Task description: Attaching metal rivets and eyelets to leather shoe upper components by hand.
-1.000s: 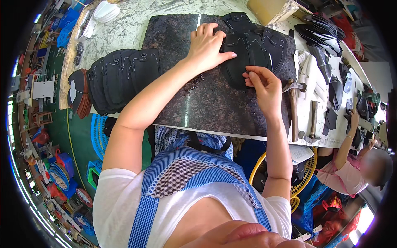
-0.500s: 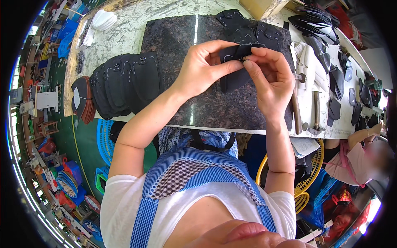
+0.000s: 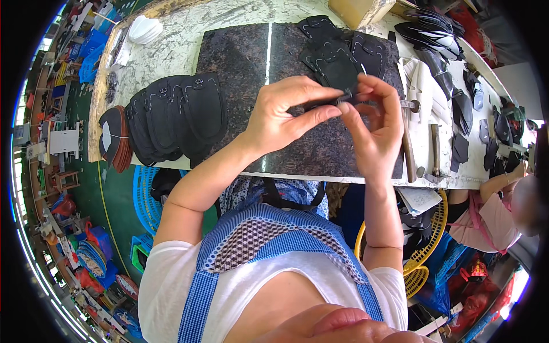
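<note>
Black piece pinched in left hand; right hand held at its end, grip blurred, cannot be told. Stitched black panels laid on dark slab.

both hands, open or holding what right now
Left hand: closed, holding a black piece.
Right hand: up against that piece; too blurred to tell if it grips.

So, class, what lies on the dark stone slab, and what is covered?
On the slab, toward its far right corner, lie overlapping black pieces with pale stitching; a row of black pieces overlaps its left edge. The stone beneath, and parts of lower pieces, cannot be seen.
</note>
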The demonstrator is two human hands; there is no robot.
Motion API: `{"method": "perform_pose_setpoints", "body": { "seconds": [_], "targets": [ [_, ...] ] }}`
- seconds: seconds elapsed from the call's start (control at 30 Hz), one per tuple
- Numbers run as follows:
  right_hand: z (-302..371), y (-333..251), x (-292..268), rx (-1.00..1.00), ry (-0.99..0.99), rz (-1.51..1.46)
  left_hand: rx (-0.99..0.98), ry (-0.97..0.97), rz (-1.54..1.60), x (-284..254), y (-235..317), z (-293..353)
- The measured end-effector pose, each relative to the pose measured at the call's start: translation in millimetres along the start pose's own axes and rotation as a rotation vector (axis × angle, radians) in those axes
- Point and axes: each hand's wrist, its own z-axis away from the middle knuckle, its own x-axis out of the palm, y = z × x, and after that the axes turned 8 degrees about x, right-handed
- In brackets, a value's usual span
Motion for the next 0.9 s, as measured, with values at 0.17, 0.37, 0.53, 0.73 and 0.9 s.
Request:
{"method": "perform_pose_setpoints", "body": {
  "seconds": [0.17,0.37,0.53,0.73,0.9],
  "targets": [
    [11.9,-10.9,-16.9,-0.164,-0.173,0.390,-0.083,-0.018,0.126,-2.4,11.6,11.3],
    [19.9,-7.6,-6.9,-0.283,-0.111,0.522,-0.297,0.062,0.223,4.0,17.3,30.2],
    [18.3,-11.3,-7.7,-0.293,-0.241,0.540,-0.014,-0.008,-0.045,0.1,23.0,30.1],
    [32.2,1.6,-3.8,0.191,-0.347,0.168,-0.150,0.029,0.081,-7.1,32.7,45.1],
    [18.8,-7.3,15.4,-0.174,-0.568,0.431,-0.257,-0.063,0.121,-41.3,42.0,60.4]
  ]
}}
